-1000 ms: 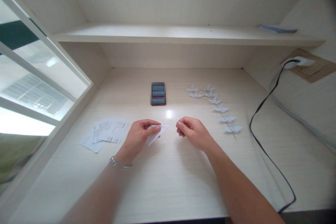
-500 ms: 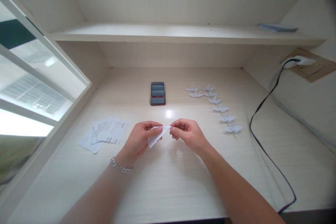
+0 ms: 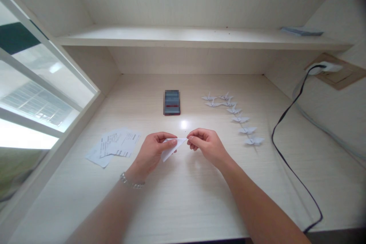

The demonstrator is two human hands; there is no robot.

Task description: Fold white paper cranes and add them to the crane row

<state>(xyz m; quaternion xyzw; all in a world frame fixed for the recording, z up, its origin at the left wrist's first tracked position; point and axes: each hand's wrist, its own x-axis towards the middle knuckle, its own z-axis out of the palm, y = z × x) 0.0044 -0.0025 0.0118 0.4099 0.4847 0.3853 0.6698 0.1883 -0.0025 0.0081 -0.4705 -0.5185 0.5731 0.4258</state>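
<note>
Folded paper (image 3: 179, 142) reaches from left grip (image 3: 153, 149) to right grip (image 3: 208, 144).

Mid-frame, I saw the left hand (image 3: 151, 151) gripping a folded white paper (image 3: 171, 150) while the right hand (image 3: 208, 145) pinched its tip. On the worktop (image 3: 183, 206), printed sheets (image 3: 121, 143) lay centre-left, a dark phone (image 3: 172, 102) upper centre, paper cranes (image 3: 234, 110) centre-right.

Black cable (image 3: 283, 117) in wall socket (image 3: 333, 67), pale shelf (image 3: 183, 35)
</note>
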